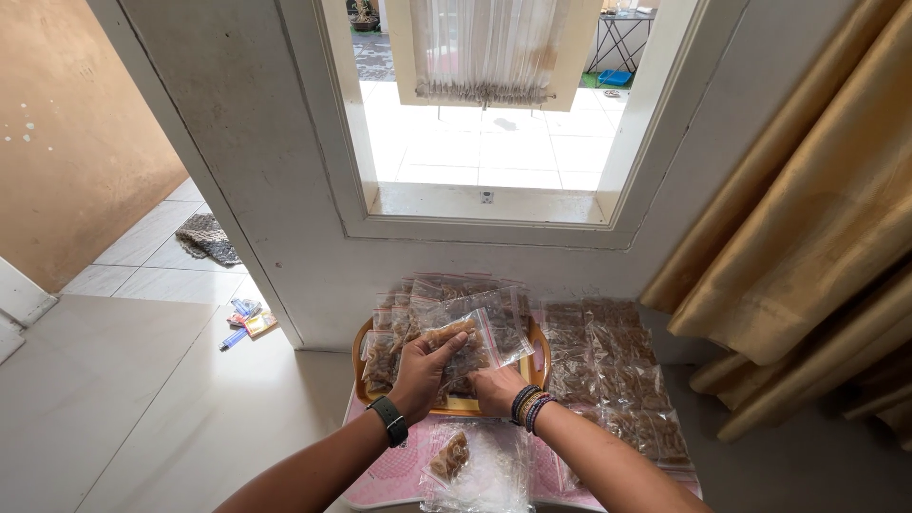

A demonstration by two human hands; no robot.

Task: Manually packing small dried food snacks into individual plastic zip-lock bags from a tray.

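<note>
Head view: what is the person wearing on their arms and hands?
Both forearms are bare, with no sleeves in view and no gloves. The left hand has a black watch with a dark strap on its wrist. The right hand has a stack of beaded bracelets, dark with purple and lighter beads.

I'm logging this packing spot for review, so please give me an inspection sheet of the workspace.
Surface: pink mat on a pale floor.
Job's things: clear zip bag of brown snack held over an orange tray of filled bags; more filled bags lie to the right.
Clutter: loose bag near the wrists; small coloured items by the wall.
Hands: left hand and right hand both grip the zip bag.
Cables: nothing seen.
Surroundings: window, gold curtain, grey rug.
</note>
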